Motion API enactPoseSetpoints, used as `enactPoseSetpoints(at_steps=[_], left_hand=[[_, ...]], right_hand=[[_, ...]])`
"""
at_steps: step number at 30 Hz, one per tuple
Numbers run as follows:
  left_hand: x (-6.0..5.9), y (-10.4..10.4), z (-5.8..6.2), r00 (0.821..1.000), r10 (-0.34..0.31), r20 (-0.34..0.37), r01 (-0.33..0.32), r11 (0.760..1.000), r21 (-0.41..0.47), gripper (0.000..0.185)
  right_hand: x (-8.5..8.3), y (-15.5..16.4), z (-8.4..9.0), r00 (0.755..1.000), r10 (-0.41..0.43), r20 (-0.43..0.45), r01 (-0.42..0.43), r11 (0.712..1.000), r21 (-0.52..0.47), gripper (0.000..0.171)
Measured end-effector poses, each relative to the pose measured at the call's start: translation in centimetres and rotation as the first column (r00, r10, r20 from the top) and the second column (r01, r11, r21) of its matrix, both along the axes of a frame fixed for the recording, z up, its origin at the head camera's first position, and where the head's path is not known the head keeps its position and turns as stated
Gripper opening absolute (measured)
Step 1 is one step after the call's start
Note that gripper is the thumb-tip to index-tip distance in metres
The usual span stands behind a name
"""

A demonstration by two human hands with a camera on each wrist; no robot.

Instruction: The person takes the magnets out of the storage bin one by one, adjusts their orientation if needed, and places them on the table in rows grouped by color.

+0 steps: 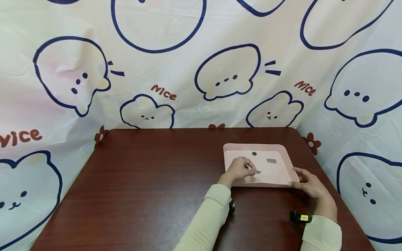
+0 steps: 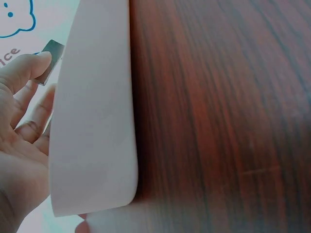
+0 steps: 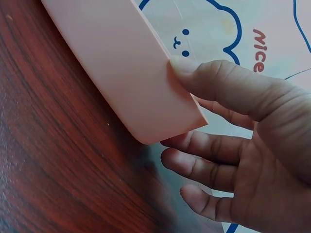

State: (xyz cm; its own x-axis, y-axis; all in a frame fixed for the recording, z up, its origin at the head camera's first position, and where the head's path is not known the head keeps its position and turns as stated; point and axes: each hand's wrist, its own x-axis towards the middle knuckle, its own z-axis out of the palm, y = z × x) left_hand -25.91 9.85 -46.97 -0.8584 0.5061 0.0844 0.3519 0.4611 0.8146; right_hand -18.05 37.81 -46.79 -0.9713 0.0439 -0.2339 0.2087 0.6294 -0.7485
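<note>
A shallow pale pink tray (image 1: 273,177) lies on the table toward its right side. Over the tray's near left part, my left hand (image 1: 239,168) pinches a small flat rectangular metal piece (image 2: 52,62) between thumb and fingers. My right hand (image 1: 311,183) holds the tray's near right corner, its thumb (image 3: 187,73) on the rim and the other fingers around the outside. Inside the tray, a small dark round disc (image 1: 254,153) lies toward the back, and a grey rectangular plate (image 1: 271,161) lies right of the middle.
The dark brown wooden table (image 1: 141,181) spreads out left of the tray. Its right edge runs close beside the right hand. A patterned cloth (image 1: 182,69) with cartoon bears hangs behind and along both sides. Each wrist wears a small black device.
</note>
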Motion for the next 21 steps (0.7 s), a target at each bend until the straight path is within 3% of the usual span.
enactPoseSetpoints(at_steps=[9,15,21], left_hand=[[0.5,-1.4,0.5,0.998,0.006,-0.070,-0.003,0.999,0.039,0.005],[0.5,-3.0,1.2,0.998,0.019,-0.061,-0.012,0.993,0.117,0.004],[0.4,-4.7,1.3,0.997,0.054,-0.054,-0.047,0.990,0.136,0.006]], right_hand=[[-0.1,0.0,-0.1,1.000,0.000,-0.003,0.000,1.000,-0.007,0.082],[-0.1,0.1,0.0,1.000,0.016,-0.026,-0.015,1.000,0.027,0.081],[0.2,-0.2,-0.1,0.999,0.015,-0.039,-0.013,0.999,0.043,0.081]])
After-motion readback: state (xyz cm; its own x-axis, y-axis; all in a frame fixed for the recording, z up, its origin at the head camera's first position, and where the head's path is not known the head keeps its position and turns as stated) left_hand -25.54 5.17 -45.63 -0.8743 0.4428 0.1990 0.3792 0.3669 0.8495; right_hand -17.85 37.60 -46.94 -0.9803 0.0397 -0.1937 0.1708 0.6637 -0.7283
